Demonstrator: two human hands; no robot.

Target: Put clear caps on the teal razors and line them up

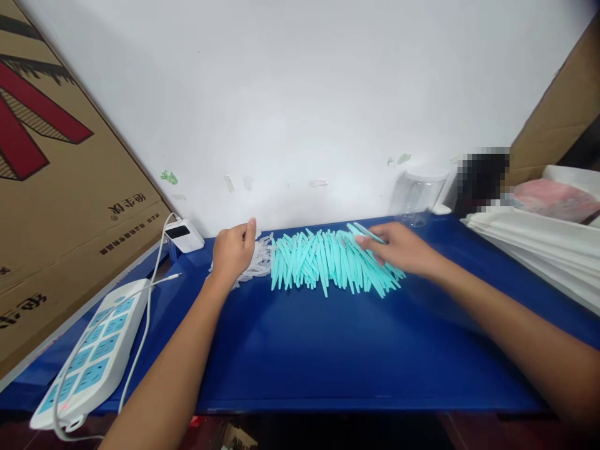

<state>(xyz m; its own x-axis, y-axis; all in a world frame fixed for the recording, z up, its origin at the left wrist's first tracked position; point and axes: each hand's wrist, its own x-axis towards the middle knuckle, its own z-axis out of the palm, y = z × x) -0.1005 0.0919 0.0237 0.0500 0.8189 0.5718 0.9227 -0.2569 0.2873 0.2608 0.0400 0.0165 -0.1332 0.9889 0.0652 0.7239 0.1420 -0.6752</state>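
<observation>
A long heap of turquoise tapered plastic sticks lies along the back of the blue table. To its left is a pile of small translucent plastic pieces. My left hand is over that pile with its fingers curled closed. Whatever it may grip is hidden behind the fingers. At the right end of the heap, my right hand pinches a turquoise stick between thumb and fingers, tilted just above the others. Slight blur keeps me from telling whether it has more than one.
At left lie a white power strip, a loose cable and a white device with a dark screen. A large cardboard box borders that side. A clear jar stands by the wall; white stacked sheets are at right.
</observation>
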